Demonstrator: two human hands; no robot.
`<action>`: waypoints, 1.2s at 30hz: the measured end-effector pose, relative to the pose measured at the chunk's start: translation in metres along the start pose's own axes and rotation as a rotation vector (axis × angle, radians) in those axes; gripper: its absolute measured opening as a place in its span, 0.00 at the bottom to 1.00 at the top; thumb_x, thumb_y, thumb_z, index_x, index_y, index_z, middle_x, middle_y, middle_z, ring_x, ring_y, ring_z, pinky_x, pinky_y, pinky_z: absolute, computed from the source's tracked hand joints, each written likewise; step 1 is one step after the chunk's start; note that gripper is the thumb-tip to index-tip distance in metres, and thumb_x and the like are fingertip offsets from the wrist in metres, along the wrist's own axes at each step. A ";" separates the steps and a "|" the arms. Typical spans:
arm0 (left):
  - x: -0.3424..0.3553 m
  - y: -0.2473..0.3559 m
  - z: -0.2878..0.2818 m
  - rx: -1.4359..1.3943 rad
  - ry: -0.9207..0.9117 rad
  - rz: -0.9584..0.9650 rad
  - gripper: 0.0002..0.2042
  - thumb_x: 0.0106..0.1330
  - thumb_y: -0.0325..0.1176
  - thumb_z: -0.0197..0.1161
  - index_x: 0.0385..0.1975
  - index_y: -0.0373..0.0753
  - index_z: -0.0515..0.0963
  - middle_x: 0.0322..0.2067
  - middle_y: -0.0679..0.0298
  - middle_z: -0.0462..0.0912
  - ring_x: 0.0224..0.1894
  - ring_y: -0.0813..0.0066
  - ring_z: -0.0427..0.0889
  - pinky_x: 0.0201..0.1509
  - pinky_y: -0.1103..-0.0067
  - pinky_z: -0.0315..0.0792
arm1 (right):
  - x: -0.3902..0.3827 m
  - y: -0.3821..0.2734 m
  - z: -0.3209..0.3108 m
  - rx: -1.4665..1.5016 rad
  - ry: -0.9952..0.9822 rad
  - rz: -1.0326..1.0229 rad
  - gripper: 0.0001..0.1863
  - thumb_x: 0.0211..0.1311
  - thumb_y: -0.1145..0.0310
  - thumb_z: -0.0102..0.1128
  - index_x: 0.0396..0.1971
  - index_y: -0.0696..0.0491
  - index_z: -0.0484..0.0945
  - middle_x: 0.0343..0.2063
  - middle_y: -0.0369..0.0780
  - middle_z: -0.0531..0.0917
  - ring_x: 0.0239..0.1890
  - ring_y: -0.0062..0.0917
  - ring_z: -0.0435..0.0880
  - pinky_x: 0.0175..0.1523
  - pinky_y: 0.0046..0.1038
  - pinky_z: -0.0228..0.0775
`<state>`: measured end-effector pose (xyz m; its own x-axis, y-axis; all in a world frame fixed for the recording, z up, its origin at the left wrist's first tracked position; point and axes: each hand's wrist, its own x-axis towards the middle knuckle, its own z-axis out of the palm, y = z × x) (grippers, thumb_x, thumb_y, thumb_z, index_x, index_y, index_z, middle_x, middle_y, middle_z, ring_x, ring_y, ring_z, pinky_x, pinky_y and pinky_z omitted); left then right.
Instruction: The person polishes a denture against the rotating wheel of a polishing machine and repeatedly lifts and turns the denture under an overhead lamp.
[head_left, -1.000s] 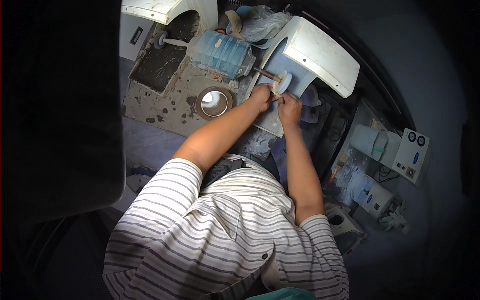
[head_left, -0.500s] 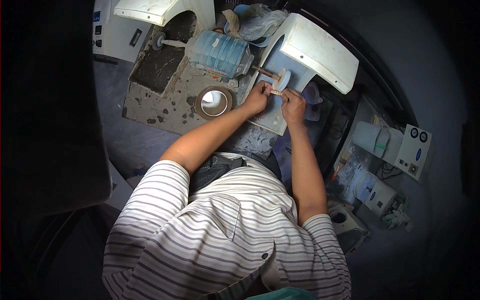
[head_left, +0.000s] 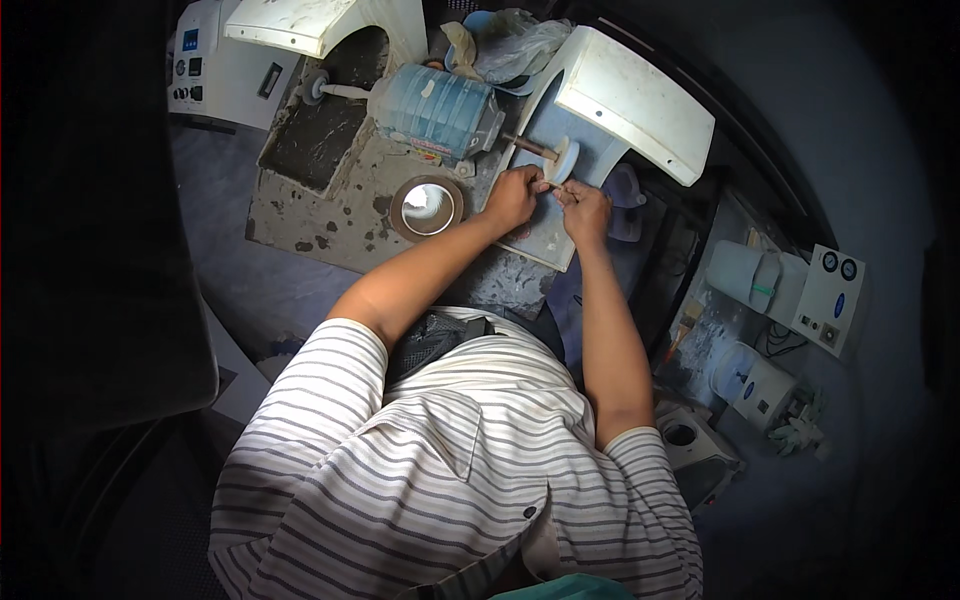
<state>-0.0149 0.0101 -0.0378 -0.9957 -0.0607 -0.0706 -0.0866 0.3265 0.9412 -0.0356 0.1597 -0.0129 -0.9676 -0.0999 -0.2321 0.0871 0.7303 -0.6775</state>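
Observation:
My left hand [head_left: 513, 198] and my right hand [head_left: 587, 214] meet just below a white polishing wheel [head_left: 567, 160]. Between their closed fingertips they pinch a small pale piece [head_left: 556, 186] that looks like a row of false teeth. Fingers cover most of it. Whether it touches the wheel's lower rim I cannot tell. The wheel sits on a brown spindle [head_left: 530, 146] that comes out of a blue bench motor [head_left: 432, 108]. A white hood [head_left: 640, 105] arches over the wheel, and a light blue tray [head_left: 535, 240] lies beneath my hands.
Left of my left forearm stands a round brown container [head_left: 396, 208] with a bright, shiny inside. A second small wheel [head_left: 315, 87] on the motor's far end hangs over a dirty basin [head_left: 310, 150]. Plastic bags [head_left: 520, 45] lie behind the motor. Machines with gauges [head_left: 830, 300] stand at right.
The small piece has been turned, so its ribbed row shows less now. Both hands stay below the wheel with only slight finger movement. The view has shifted a little.

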 end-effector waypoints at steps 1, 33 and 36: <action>0.001 0.002 0.002 0.007 0.009 0.002 0.06 0.59 0.29 0.62 0.29 0.34 0.77 0.23 0.48 0.78 0.27 0.50 0.78 0.32 0.68 0.69 | 0.001 0.009 0.004 0.122 -0.011 0.057 0.06 0.51 0.67 0.62 0.28 0.53 0.82 0.25 0.44 0.82 0.32 0.38 0.80 0.46 0.34 0.65; -0.010 0.012 -0.029 0.073 -0.104 0.235 0.07 0.60 0.30 0.60 0.33 0.33 0.77 0.30 0.49 0.80 0.35 0.50 0.80 0.36 0.68 0.72 | -0.029 -0.014 0.005 0.166 0.254 -0.214 0.07 0.48 0.73 0.67 0.26 0.60 0.80 0.23 0.44 0.83 0.24 0.30 0.84 0.32 0.24 0.73; -0.005 0.010 -0.025 0.163 -0.119 0.183 0.07 0.59 0.28 0.60 0.34 0.32 0.76 0.30 0.47 0.79 0.36 0.47 0.79 0.36 0.67 0.72 | -0.025 -0.016 0.003 0.159 0.269 -0.218 0.06 0.48 0.74 0.66 0.26 0.59 0.81 0.22 0.44 0.83 0.24 0.31 0.83 0.31 0.24 0.72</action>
<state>-0.0094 -0.0095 -0.0202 -0.9915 0.1211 0.0485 0.1003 0.4696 0.8771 -0.0124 0.1483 0.0018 -0.9933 -0.0452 0.1068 -0.1126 0.5955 -0.7954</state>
